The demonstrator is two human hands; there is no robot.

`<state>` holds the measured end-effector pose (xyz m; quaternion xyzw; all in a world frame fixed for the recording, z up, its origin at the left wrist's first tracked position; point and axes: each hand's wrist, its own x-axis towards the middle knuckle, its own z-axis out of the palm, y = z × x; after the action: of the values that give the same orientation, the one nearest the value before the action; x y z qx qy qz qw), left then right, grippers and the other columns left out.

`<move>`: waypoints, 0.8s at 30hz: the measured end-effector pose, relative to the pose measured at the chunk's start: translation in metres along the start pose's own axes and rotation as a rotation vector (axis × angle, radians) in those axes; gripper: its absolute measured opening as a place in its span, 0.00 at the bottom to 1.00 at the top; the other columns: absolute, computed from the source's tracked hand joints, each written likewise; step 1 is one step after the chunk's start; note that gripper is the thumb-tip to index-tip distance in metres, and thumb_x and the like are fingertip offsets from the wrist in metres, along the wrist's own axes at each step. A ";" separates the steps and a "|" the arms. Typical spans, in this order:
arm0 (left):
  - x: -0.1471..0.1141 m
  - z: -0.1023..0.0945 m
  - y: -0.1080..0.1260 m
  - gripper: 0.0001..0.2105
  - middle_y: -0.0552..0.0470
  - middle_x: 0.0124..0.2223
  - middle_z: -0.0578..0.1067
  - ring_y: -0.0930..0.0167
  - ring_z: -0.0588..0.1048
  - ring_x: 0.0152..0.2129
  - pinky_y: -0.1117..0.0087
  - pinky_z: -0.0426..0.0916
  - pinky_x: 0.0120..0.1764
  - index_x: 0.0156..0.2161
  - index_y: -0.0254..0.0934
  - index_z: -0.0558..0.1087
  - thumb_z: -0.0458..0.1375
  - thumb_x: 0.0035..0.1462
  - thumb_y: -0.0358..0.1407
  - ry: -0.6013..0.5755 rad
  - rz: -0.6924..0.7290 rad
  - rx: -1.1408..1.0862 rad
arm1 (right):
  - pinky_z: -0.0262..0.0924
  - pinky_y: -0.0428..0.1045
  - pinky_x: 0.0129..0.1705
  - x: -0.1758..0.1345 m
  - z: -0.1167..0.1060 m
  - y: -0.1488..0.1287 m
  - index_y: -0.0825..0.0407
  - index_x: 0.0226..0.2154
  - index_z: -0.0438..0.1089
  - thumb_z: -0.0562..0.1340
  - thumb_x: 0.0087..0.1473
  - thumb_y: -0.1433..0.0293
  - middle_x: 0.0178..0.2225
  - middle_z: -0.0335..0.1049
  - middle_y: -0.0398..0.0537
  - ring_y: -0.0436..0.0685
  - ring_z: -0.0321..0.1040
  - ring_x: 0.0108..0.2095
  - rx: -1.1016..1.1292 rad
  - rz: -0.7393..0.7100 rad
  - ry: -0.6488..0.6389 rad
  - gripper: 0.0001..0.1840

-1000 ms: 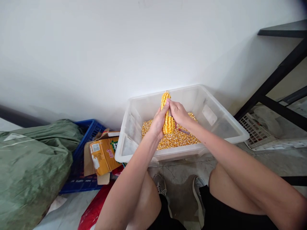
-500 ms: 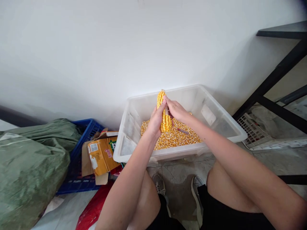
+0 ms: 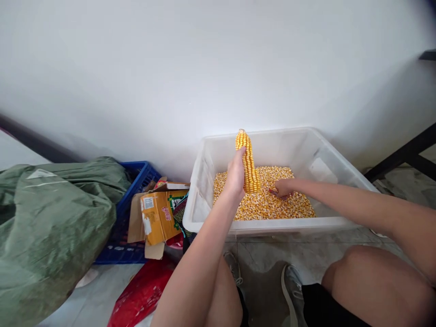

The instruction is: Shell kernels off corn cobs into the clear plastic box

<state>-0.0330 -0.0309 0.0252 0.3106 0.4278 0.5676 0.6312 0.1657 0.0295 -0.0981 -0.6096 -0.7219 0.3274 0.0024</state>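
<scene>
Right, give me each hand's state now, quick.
Left hand: closed around a yellow ear of corn.
Right hand: down at the loose yellow kernels in the translucent white plastic tub; cannot tell whether it grips anything.

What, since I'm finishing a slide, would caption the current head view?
Left hand holding an ear of corn over a bin of loose kernels, right hand low at their surface.

Light soft, cool, mod. bright; source dir. unclear. White wall [image 3: 190, 68] palest mid-frame, greyer twd edges; diffuse shadow at R nr black frame [image 3: 408, 152]. Darker patch on floor [image 3: 259, 247] betw. shoes [image 3: 294, 286]. Glints on red bag [image 3: 143, 290]. Cob [image 3: 251, 170] fairly sharp. Wide-angle stretch at edges; top R corner dark.
</scene>
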 end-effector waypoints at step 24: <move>-0.013 -0.003 0.002 0.26 0.47 0.32 0.74 0.68 0.74 0.28 0.69 0.67 0.28 0.40 0.38 0.68 0.66 0.46 0.55 0.118 0.071 0.003 | 0.52 0.49 0.29 -0.151 -0.088 -0.100 0.49 0.35 0.77 0.57 0.59 0.56 0.24 0.70 0.45 0.54 0.63 0.26 0.087 -0.380 0.279 0.18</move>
<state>-0.0369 -0.0435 0.0279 0.2924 0.4540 0.6062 0.5839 0.1516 -0.0664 0.0779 -0.5014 -0.8016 0.2644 0.1902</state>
